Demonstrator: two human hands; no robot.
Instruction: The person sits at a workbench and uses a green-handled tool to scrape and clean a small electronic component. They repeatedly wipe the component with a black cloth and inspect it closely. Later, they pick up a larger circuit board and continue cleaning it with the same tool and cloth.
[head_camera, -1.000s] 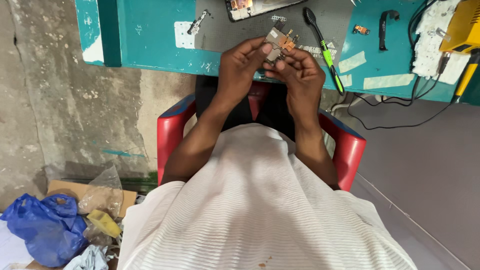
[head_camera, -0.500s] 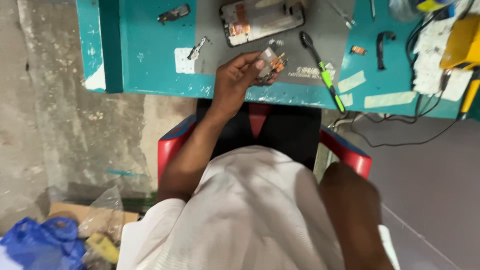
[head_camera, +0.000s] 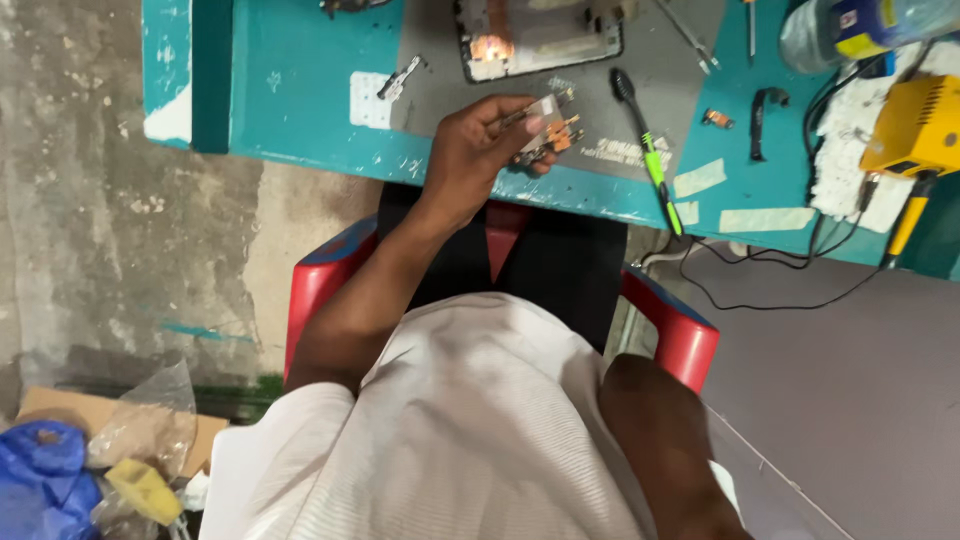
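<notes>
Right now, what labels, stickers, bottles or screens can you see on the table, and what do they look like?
Clear plastic bottle: top right corner, lying on its side, with a blue, yellow and red label.
Opened phone frame: top middle on the grey mat, dark rectangle with pale inside, no lit screen.
White sticker: on the teal table, left of the mat, small rectangle.
Pale tape strips: near the table's front edge, right side, plain.

We see a teal workbench (head_camera: 300, 110), grey mat (head_camera: 440, 85), red chair (head_camera: 320, 275), yellow station (head_camera: 915, 125), white ribbed shirt (head_camera: 470, 430).
</notes>
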